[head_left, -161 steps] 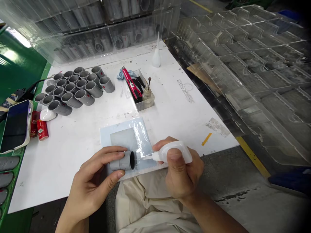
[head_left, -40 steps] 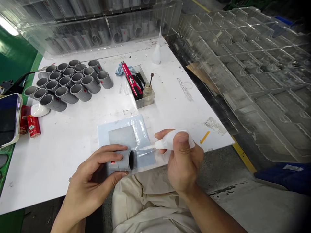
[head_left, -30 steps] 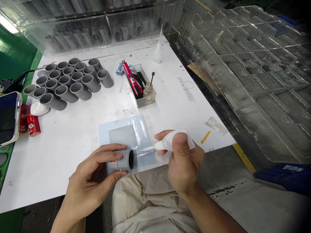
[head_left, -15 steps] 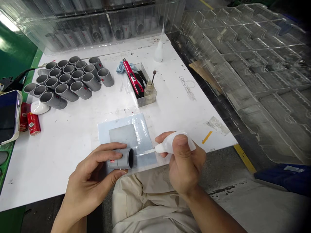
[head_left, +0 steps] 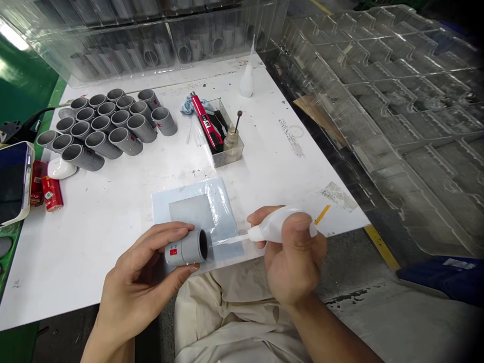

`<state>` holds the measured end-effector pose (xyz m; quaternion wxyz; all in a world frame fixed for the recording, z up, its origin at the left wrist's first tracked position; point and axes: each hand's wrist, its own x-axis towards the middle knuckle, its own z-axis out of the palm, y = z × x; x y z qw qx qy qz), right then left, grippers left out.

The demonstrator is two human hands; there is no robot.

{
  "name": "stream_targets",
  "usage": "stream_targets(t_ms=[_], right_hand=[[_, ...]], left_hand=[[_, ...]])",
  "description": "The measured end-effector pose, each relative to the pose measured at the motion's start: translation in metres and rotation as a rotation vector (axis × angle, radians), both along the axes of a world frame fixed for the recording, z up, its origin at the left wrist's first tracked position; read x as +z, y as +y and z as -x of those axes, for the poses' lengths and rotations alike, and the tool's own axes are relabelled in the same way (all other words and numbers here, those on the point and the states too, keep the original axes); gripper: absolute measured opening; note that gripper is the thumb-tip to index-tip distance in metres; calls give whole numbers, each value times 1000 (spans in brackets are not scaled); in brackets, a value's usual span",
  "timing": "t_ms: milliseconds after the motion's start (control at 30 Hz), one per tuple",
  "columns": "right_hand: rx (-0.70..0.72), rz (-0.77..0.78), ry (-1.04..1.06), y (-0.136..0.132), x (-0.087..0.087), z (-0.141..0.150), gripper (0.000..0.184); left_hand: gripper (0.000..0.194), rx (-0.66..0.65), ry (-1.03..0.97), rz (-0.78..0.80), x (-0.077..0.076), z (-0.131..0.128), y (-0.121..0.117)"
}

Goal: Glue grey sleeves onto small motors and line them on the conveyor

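My left hand [head_left: 141,280] grips a short grey pipe fitting [head_left: 186,248] with a small red label, its open end facing right. My right hand [head_left: 293,259] is closed round a translucent white squeeze bottle [head_left: 282,225]. The bottle's thin nozzle [head_left: 230,240] points left and its tip lies just outside the fitting's mouth. Both are held over a pale blue plastic sheet [head_left: 191,209] near the front edge of the white table [head_left: 113,212].
A cluster of several grey fittings [head_left: 108,128] lies at the back left. A clear tray [head_left: 223,133] holds a red cutter and a small jar with a brush. A second squeeze bottle [head_left: 247,79] stands behind. A phone [head_left: 11,181] and red cans [head_left: 51,194] sit left. Clear plastic bins [head_left: 378,91] fill the right.
My right hand has drawn the bottle to the right, so the nozzle has come out of the fitting. My left hand has turned the fitting, and its red label now faces up.
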<state>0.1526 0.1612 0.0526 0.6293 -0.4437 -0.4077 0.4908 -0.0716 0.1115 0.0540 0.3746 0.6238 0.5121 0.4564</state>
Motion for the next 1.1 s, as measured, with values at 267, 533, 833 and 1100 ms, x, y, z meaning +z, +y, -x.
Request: stream_targets(t_ms=[267,533,833,1100], right_hand=[[-65,0,0,1,1,2,50],[-41,-14,-12,1,-1,4,47],[-43,7,-35,5,2,6,46],[-63,13,-111,5,2,7,45]], left_hand=[[48,37,-32,-58,2,-3,2],[36,-54,-27,-14,5,1,1],[34,-66,36,-69,3,2,2],[32,-73,55,-93,4,3,2]])
